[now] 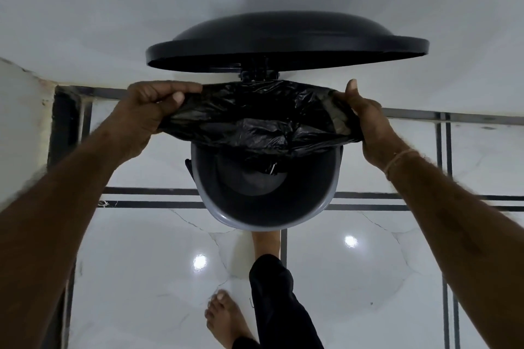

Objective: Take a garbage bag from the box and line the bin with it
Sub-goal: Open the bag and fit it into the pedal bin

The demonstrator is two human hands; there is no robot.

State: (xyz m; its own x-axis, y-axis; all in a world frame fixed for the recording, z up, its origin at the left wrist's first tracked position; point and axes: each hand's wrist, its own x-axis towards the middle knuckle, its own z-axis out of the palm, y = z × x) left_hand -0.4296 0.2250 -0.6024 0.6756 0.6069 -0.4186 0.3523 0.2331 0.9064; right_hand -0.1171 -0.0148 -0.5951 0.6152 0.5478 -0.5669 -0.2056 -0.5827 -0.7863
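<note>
Stretching between both hands, the garbage bag (255, 119) is gripped by left hand (147, 110) and right hand (368, 122) above the bin (263, 218).

a glossy white marble floor (368, 278), veined with fine cracks and crossed by paired dark inlay strips (147, 200), carries a round grey bin (263, 215) that stands close to the white wall (113, 22). two ceiling lights show as bright spots in the polish. a bare foot (224, 317) rests flat on the tiles in front of the bin, and a second foot (266, 244) reaches to the bin's base.
</note>
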